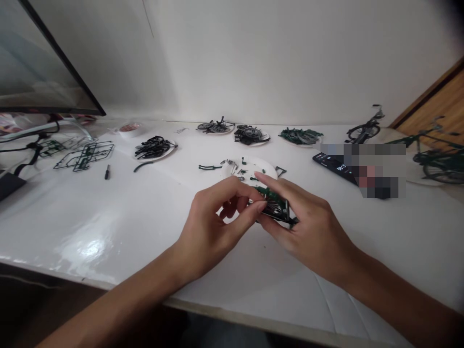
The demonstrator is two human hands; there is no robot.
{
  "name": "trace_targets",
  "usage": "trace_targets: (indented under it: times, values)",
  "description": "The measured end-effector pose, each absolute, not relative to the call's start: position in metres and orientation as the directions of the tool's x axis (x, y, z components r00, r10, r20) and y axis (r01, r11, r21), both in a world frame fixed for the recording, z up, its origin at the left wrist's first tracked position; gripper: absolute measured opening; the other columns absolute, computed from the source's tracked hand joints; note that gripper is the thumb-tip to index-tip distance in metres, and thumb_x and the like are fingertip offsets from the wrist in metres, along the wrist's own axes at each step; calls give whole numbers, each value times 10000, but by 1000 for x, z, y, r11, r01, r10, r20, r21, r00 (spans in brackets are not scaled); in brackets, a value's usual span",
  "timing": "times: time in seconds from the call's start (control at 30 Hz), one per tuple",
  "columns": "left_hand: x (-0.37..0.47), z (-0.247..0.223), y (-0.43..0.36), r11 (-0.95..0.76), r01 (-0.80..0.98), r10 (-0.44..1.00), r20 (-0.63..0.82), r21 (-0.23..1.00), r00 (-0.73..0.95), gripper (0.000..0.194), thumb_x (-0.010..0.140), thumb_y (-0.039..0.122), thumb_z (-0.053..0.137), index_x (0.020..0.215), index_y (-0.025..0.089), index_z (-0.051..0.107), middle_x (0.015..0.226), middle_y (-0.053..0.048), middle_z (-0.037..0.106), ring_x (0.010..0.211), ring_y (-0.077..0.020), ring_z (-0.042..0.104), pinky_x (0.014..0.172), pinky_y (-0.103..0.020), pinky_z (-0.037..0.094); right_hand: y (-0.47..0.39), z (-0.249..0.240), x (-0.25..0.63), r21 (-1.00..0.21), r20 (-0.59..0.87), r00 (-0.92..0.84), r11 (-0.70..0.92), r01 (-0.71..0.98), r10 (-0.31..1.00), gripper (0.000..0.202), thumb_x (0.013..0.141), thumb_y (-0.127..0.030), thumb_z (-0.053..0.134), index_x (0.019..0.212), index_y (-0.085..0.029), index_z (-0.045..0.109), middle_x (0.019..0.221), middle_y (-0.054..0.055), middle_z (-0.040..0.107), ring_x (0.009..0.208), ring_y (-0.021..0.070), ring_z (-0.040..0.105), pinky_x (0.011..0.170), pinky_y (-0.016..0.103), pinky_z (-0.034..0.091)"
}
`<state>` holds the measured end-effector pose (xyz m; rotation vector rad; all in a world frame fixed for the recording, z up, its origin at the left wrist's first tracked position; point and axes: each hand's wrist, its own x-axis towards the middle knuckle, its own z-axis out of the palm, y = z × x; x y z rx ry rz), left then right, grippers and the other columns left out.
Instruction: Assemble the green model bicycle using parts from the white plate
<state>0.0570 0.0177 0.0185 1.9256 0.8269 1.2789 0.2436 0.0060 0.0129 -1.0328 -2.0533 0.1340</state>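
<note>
My right hand (308, 227) grips a small green and black model bicycle part (277, 207) above the white table (108, 217). My left hand (213, 227) meets it from the left, thumb and forefinger pinched on the same part. Just beyond the hands lies a white plate (266, 166) with several small loose pieces. What sits between my left fingertips is hidden.
Several plates of black and green parts (154, 147) line the back of the table. Green plastic sprues (85, 154) and a monitor (43, 63) are at the left. A phone (335, 166) lies to the right, with two assembled model bicycles (366, 128) beyond it.
</note>
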Motion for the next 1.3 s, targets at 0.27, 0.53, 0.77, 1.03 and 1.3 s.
trace_targets:
  times: [0.27, 0.53, 0.77, 1.03, 1.3]
  values:
    - [57, 19, 16, -592, 176, 785, 515, 786, 344, 29, 931, 195, 649, 906, 180, 650, 720, 10, 560, 631, -96, 455, 560, -249, 400, 5, 14, 243, -459, 593, -323, 640, 616, 737, 527, 918, -185, 642, 1425, -253, 514, 1285, 67, 678, 1159, 200, 666, 1007, 341, 547]
    - [57, 20, 15, -521, 145, 824, 452, 841, 342, 69, 943, 234, 633, 898, 186, 655, 806, -27, 652, 721, -141, 585, 659, -292, 505, 1, 14, 243, -489, 550, -303, 594, 639, 779, 607, 916, -229, 649, 1484, -274, 439, 1362, 70, 646, 1178, 244, 666, 993, 397, 572]
    - [57, 20, 15, -481, 118, 843, 421, 869, 335, 83, 948, 244, 631, 884, 192, 639, 799, -19, 633, 738, -138, 575, 672, -293, 511, 1, 15, 242, -455, 588, -343, 650, 609, 733, 552, 917, -189, 656, 1437, -263, 488, 1370, 37, 646, 1202, 200, 650, 1048, 336, 534]
    - [57, 20, 15, -506, 153, 827, 427, 849, 366, 81, 960, 229, 605, 893, 192, 631, 776, -5, 601, 698, -120, 521, 642, -281, 477, 1, 18, 241, -501, 561, -329, 628, 596, 760, 537, 927, -191, 639, 1439, -253, 491, 1379, 34, 641, 1205, 194, 649, 1047, 328, 534]
    - [55, 20, 14, -523, 176, 816, 431, 834, 384, 83, 952, 201, 598, 879, 180, 633, 757, 6, 585, 669, -105, 491, 601, -256, 450, 1, 16, 241, -528, 544, -328, 619, 582, 772, 550, 933, -189, 638, 1455, -238, 475, 1383, 24, 638, 1199, 155, 646, 1041, 258, 519]
